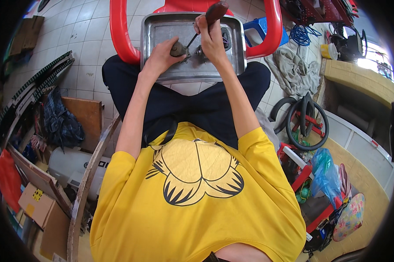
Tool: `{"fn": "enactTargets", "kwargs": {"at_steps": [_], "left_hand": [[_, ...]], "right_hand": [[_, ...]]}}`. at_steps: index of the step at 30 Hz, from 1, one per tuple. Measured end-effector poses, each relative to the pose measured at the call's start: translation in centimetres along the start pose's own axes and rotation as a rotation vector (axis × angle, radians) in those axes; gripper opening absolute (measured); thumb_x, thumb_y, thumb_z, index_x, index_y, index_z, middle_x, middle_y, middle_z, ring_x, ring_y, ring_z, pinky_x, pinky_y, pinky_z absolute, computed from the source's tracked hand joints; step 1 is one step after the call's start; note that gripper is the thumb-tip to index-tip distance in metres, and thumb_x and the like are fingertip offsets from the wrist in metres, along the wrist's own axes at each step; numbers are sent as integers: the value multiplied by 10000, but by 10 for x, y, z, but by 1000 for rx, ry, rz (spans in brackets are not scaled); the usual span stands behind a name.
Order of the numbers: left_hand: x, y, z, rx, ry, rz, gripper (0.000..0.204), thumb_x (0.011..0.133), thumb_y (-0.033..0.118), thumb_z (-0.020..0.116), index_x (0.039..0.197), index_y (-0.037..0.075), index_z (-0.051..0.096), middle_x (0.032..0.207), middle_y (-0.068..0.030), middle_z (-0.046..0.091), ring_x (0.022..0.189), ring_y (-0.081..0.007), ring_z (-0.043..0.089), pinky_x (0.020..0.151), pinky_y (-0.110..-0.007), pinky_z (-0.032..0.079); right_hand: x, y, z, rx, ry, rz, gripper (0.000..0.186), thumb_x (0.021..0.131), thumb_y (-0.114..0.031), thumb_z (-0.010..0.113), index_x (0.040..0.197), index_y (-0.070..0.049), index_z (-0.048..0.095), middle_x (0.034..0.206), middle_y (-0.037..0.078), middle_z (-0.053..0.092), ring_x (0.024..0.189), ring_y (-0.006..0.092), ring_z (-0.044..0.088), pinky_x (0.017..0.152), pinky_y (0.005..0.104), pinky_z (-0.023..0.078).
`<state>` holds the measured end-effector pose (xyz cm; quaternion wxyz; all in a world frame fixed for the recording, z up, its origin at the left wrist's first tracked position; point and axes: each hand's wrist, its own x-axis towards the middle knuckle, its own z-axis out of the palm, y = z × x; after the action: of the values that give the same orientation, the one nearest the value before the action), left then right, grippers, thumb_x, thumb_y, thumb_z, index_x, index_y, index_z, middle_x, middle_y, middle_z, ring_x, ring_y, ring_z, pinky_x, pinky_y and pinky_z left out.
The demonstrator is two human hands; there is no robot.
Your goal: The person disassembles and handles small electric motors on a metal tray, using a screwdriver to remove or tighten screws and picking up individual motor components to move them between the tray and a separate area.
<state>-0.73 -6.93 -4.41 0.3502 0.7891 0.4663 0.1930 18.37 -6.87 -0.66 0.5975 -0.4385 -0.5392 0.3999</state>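
A shallow metal tray (162, 29) rests in front of my knees on a red plastic chair. Over its left half, my left hand (160, 56) is closed around a small grey metal part with a rounded body (178, 49), keeping it low against the tray. My right hand (211, 41) grips a screwdriver (216, 12) with a dark red handle. Its thin shaft slants down to the left, and the tip meets or nearly meets the grey part; exact contact is too small to tell. Beside my right hand lie another metal piece (199, 51) and a dark part (226, 39), both partly hidden.
The red chair's arms (123, 35) rise on both sides of the tray. At the right are a blue stool (256, 31), a grey cloth (293, 72) and black rubber tubes (308, 124). Wooden boards (85, 118) and cardboard boxes (37, 205) stand at the left.
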Motion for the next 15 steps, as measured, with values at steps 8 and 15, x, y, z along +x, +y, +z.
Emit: {"fn": "enactTargets", "kwargs": {"at_steps": [8,15], "left_hand": [[5,-2,2,12,-14,35,738,813,302,873,1391,-25,552,1174,-271,672,1117,-435,647,947,-439,521],[4,0,6,82,28,86,741,809,341,863,1386,-10,559,1196,-258,675,1142,-436,634,976,-458,516]], "right_hand": [[1,-13,-7,-183,-95,41,192,1092,-218,567,1165,-46,522,977,40,599,895,146,574,883,301,467],[19,-47,-23,-469,-172,-175,491,878,-226,830,1277,-62,598,1147,148,672,1108,319,651,968,411,513]]}}
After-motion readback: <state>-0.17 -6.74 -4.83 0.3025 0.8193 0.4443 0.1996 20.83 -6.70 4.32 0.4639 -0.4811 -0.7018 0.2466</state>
